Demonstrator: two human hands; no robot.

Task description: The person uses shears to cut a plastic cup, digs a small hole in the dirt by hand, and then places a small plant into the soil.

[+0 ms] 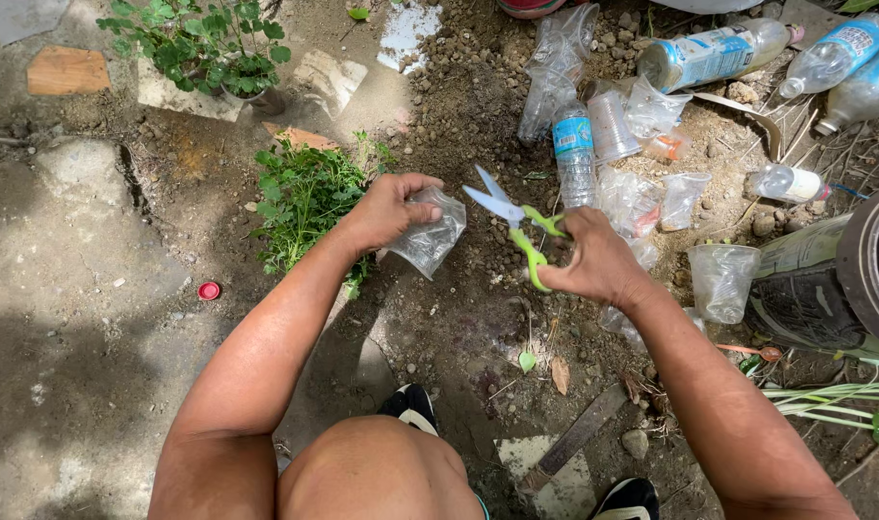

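My left hand (386, 210) grips a crumpled clear plastic cup (431, 237) by its upper edge, above bare soil. My right hand (593, 258) holds green-handled scissors (512, 220) with the blades apart and their tips pointing up and left, just right of the cup. Blades and cup are close but apart. My knee and black shoes show at the bottom.
Green leafy plants (304, 197) grow left of my left hand. Several clear plastic bottles (574, 149) and cups (722, 279) lie scattered to the right. A dark round container (873, 265) stands at the right edge. A red bottle cap (209, 290) lies on the ground.
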